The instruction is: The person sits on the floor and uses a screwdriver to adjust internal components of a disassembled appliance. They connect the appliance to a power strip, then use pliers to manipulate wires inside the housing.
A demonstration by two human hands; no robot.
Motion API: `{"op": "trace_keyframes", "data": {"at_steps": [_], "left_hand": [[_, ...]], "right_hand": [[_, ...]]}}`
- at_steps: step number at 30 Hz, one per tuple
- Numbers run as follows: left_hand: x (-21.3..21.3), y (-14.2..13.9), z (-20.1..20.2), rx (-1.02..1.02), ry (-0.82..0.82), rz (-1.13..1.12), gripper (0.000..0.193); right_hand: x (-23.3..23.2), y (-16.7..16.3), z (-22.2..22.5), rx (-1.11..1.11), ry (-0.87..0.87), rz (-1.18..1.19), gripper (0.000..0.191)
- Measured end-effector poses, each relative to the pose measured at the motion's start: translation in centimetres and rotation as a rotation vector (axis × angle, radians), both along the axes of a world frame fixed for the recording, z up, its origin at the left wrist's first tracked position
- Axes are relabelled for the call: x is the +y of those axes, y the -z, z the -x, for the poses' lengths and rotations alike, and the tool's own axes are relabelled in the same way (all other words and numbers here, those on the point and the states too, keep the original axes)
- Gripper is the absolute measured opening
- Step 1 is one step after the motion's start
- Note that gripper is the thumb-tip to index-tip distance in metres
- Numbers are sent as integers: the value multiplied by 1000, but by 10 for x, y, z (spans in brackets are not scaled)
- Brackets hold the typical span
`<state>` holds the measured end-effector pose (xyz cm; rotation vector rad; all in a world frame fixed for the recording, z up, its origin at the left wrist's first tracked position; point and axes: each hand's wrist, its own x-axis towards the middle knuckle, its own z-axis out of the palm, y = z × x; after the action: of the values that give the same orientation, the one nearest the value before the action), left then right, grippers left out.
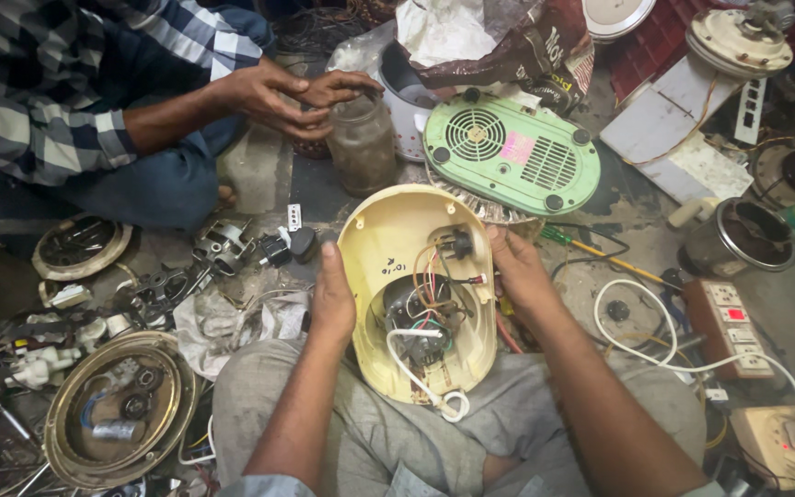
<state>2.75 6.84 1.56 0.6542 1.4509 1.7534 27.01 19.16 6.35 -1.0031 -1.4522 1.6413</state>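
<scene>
I'm looking straight down into my lap, and both hands are clamped on the cream appliance shell (388, 248), held open side up just above my knees. My left hand (331, 299) grips its left rim, thumb along the edge; my right hand (517, 267) closes on the right rim, fingers curled over the lip. The hands sit well apart, one on each side. Inside the shell I can see a motor (416, 317) with red, green and white wires (430, 276) over it, a black switch (457, 244) near the top, and a white cord (420, 377) looping out of the bottom edge.

Just beyond the shell lies a green vented base plate (512, 156) on the floor (259, 175), and a yellow-shafted screwdriver (600, 256) lies to its right. Further right is a steel jar (738, 237), a red power strip (733, 327) and a cream extension box (779, 442). To my left, a round brass-coloured dish (121, 410) holds small parts. Across from me another person's hands (296, 92) rest together on a dusty glass jar (361, 143).
</scene>
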Motion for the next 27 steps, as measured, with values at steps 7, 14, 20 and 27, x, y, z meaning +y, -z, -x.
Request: {"op": "trace_keyframes", "data": {"at_steps": [7, 14, 20, 27], "left_hand": [[68, -58, 10, 273, 156, 141, 84], [92, -72, 22, 193, 239, 249, 80], [55, -36, 13, 377, 187, -5, 69], [48, -30, 8, 362, 150, 62, 65]], "right_hand": [[10, -5, 4, 53, 263, 209, 53], [20, -15, 11, -45, 278, 79, 60], [14, -15, 18, 5, 272, 93, 56], [1, -26, 2, 149, 77, 14, 44]]}}
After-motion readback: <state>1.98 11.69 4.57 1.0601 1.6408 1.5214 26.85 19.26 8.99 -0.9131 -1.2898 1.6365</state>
